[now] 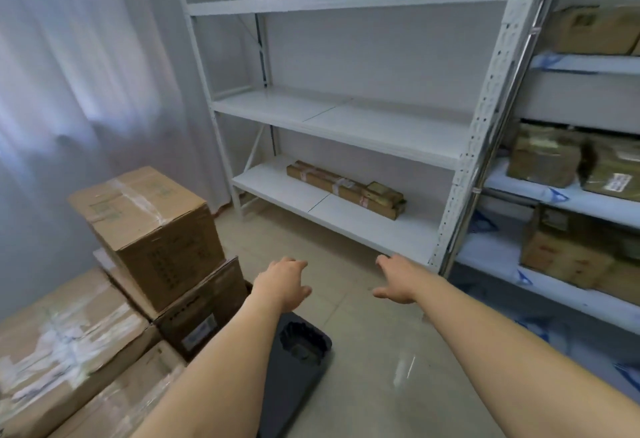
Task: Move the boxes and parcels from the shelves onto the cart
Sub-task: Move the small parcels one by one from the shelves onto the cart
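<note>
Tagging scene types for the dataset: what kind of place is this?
Most likely a small storeroom or stockroom. White metal shelving units line the wall, a long taped brown cardboard parcel lies on the bottom shelf, and sealed brown cardboard boxes are stacked at left. Both hands, left and right, are out in front, holding nothing.

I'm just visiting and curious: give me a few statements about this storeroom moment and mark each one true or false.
1. Both hands, the left hand and the right hand, hold nothing. True.
2. The long flat parcel lies on the middle shelf of the white rack. False: it lies on the bottom shelf; the middle shelf shows nothing on it.
3. Cardboard boxes are stacked at the left, the top box resting on others. True.
4. The right hand grips the long parcel. False: it reaches out with open fingers, well short of it.
5. The shelves at the far right hold boxes. True.
</note>
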